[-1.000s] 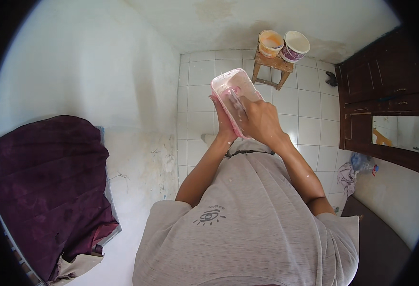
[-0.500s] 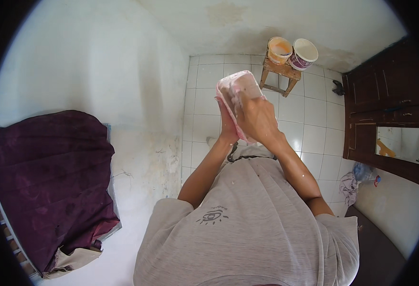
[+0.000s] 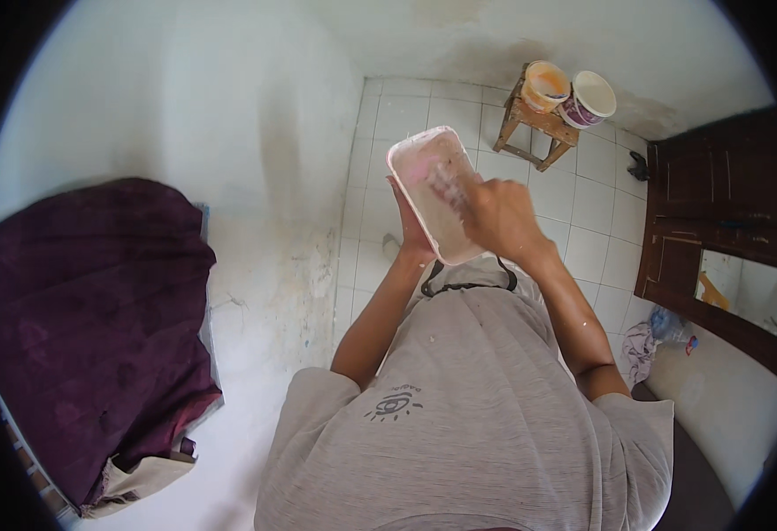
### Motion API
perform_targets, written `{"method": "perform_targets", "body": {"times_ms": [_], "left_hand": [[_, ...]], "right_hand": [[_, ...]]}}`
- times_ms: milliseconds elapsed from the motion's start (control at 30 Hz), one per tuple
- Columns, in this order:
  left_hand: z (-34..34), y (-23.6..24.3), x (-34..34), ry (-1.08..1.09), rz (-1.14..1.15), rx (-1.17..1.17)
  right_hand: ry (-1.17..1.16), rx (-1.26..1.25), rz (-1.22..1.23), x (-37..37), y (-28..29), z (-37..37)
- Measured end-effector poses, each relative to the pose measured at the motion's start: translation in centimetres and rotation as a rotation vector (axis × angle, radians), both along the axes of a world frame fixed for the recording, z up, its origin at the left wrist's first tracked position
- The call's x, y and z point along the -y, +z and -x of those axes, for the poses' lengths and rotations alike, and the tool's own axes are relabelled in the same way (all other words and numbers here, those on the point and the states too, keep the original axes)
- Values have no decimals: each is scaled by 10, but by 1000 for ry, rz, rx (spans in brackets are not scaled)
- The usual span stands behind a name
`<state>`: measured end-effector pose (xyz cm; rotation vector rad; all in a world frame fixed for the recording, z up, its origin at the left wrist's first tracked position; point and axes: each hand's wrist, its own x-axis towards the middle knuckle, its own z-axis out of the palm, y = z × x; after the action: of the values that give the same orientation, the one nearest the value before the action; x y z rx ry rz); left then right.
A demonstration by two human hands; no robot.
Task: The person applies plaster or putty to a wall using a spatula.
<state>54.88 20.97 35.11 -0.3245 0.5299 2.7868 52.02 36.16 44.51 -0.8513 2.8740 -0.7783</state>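
A shallow rectangular pink tub (image 3: 449, 242) with a whitish, smeared inside is held tilted in front of my body. My left hand (image 3: 413, 226) grips it from underneath and along its left side; most of those fingers are hidden behind the tub. Lumpy white paste (image 3: 444, 186) lies in the tub's middle. Over the right part of the tub is my right hand (image 3: 500, 217), its fingers curled in toward the paste. Whatever that hand holds is hidden by the fingers. Small white specks dot my forearms.
On a wooden stool (image 3: 523, 113) stand an orange-stained bucket (image 3: 544, 88) and a white-and-purple bucket (image 3: 590, 97). Dark wooden cabinets (image 3: 694, 186) line the right. A dark purple cloth (image 3: 96, 327) covers something at left, beside a stained wall (image 3: 273, 159).
My right hand has shifted right and slightly down across the tub, baring more of the paste. The tub's open side now shows more. My view has turned slightly.
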Motion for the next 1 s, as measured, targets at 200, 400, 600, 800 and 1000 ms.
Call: {"method": "perform_targets", "body": {"times_ms": [200, 400, 600, 800, 1000], "left_hand": [[6, -7, 42, 10, 100, 85], [12, -13, 112, 38, -86, -1], [33, 1, 150, 126, 121, 18], [40, -7, 192, 57, -16, -62], [49, -3, 245, -51, -3, -129]], "right_hand": [[32, -60, 1, 68, -1, 6], [7, 24, -92, 110, 13, 29], [-71, -33, -22, 191, 5, 19], [-174, -91, -32, 227, 5, 41], [-41, -63, -74, 261, -2, 40]]}}
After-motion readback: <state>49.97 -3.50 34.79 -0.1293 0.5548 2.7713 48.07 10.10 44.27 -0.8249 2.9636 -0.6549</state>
